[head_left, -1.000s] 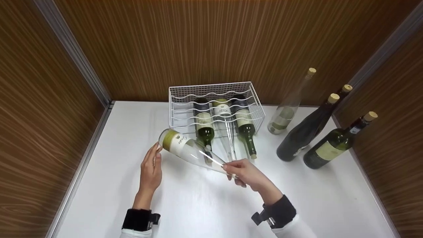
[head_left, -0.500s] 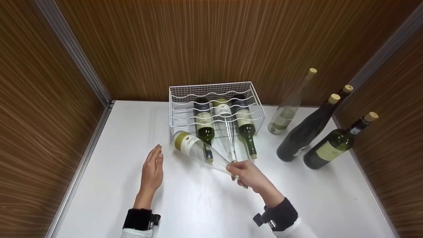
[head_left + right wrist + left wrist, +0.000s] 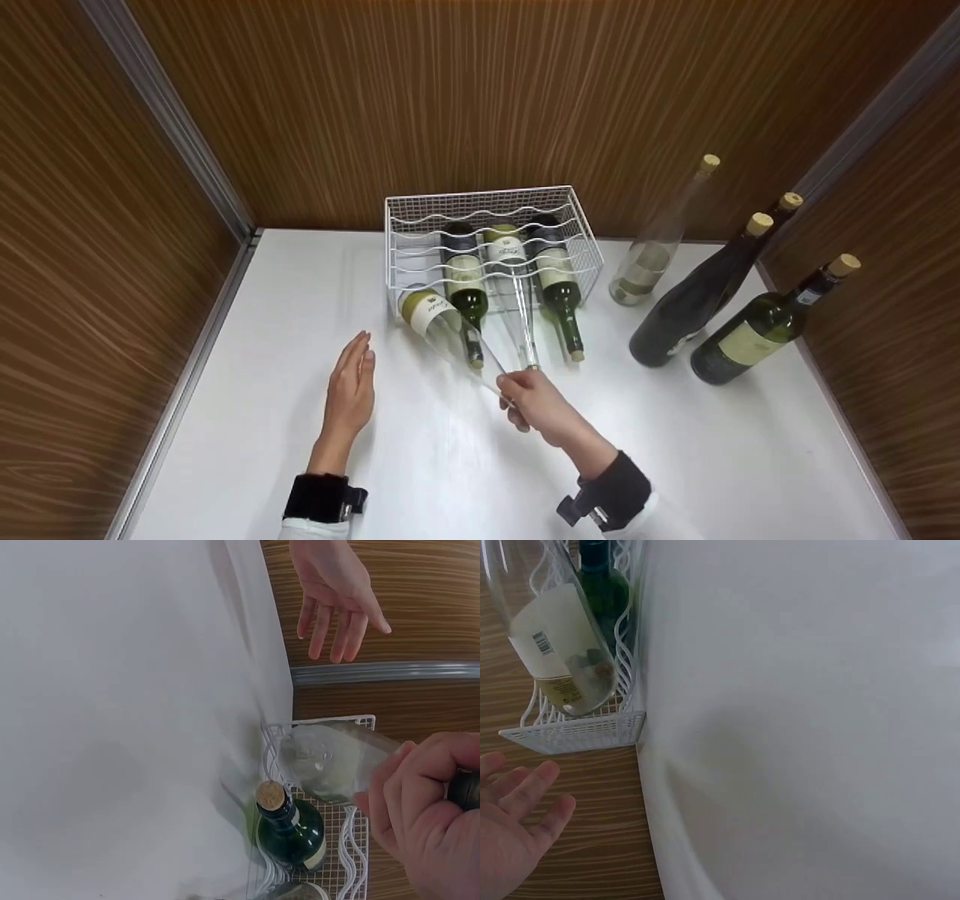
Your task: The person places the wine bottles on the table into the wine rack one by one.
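Observation:
My right hand (image 3: 541, 409) grips the neck of a clear glass wine bottle (image 3: 431, 313) with a white and olive label. The bottle tilts, its base at the front left of a white wire wine rack (image 3: 420, 207). In the rack lie a green wine bottle (image 3: 465, 271), a clear one (image 3: 510, 249) and another green one (image 3: 556, 268), necks toward me. My left hand (image 3: 350, 390) is held left of the rack, fingers straight, apart from the bottle. In the left wrist view, the held bottle's base (image 3: 574, 686) is over the rack's left end. The fingers cover its mouth.
Several corked bottles stand upright on the right: a clear one (image 3: 643, 266), a dark one (image 3: 686, 307) hiding another behind it, and a green one (image 3: 750, 341). Wood-grain panels (image 3: 480, 90) close off the back and sides of the white table (image 3: 435, 480).
The held bottle's base has left my left fingertips and moved right and back to the rack's front left. My right hand has shifted slightly left and nearer to me. My left hand barely moves.

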Demonstrator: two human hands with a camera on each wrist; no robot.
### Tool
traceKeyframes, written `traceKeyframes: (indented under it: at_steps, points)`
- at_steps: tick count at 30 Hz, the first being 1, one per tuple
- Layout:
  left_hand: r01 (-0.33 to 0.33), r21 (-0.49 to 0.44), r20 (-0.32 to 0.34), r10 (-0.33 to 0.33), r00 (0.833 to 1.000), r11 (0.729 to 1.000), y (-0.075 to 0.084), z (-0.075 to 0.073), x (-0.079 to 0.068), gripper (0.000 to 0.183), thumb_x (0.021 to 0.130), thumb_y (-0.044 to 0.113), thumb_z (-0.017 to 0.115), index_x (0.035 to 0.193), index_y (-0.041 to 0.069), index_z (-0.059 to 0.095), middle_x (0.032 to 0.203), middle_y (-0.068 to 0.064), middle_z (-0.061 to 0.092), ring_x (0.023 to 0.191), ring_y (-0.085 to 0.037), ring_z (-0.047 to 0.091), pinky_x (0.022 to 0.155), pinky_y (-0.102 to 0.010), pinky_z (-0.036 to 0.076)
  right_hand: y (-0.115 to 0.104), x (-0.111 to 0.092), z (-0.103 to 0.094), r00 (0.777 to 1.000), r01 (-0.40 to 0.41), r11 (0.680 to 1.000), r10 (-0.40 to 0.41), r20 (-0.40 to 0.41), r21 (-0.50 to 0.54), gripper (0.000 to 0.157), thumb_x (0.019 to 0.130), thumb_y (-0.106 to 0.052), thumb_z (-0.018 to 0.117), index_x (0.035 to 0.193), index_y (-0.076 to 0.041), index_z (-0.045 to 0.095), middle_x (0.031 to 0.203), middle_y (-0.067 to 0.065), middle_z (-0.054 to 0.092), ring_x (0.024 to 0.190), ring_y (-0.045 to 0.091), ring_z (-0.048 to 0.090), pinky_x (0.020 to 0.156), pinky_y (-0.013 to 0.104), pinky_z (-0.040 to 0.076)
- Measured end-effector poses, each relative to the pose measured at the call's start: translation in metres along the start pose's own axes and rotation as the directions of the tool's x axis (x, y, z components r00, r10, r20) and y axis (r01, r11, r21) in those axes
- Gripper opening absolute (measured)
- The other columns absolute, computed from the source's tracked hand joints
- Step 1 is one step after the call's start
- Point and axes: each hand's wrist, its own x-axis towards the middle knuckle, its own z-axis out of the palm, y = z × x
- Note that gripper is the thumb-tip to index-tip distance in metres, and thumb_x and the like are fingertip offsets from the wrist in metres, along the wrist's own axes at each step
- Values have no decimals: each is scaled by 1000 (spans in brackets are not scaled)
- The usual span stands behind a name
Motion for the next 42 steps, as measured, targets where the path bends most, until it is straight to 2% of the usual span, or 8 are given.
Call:
traceKeyframes:
  at_steps: [6,9,17,21,28,35,42]
  points:
    - [-4,-7,5,4,1000,1000,-4,0,-2,52,108,33,35,144,-3,44,149,-19,41,132,-33,44,109,-46,35,0,6,18,999,4,999,-3,-35,43,32,105,-13,42,80,3,54,66,6,50,46,9,43,42,21,36]
    - [-2,-9,10,2,1000,1000,-5,1,-2,51,108,32,35,144,-4,44,149,-19,40,131,-33,46,108,-46,36,6,12,27,998,-5,997,10,-60,71,29,105,-15,43,82,-2,54,67,5,51,48,9,44,42,21,37]
    - [4,1,21,-4,1000,1000,-6,1,-3,54,108,35,34,145,-3,42,150,-18,40,129,-34,48,107,-46,37,9,21,48,994,-18,990,32,-100,138,24,106,-15,41,88,-3,51,72,5,50,50,9,43,43,21,37]
    - [20,2,26,-20,999,1000,-6,1,-4,55,108,37,33,146,-2,42,150,-18,39,131,-34,46,109,-46,35,12,28,54,993,-22,989,38,-112,147,23,107,-17,41,92,-3,51,74,5,50,51,10,44,44,22,38]
    - [10,7,24,-10,1000,1000,-6,1,-5,53,108,33,35,145,-5,42,149,-21,39,138,-34,36,111,-48,30,20,41,65,987,0,990,23,-161,138,24,107,-17,40,92,-2,52,74,6,50,51,10,45,43,22,40]
    - [13,5,23,-13,1000,1000,-8,1,-6,53,108,33,35,145,-4,42,149,-21,39,137,-34,37,110,-49,31,32,53,76,977,38,997,-22,-212,73,24,107,-17,41,100,3,53,75,7,51,50,10,46,42,22,40]
    - [7,9,17,-7,1000,1000,-9,2,-6,51,108,30,36,145,-4,42,149,-20,39,137,-35,38,110,-49,31,44,55,83,980,31,999,-23,-198,38,27,108,-20,40,113,5,48,79,6,52,51,10,46,42,21,38]
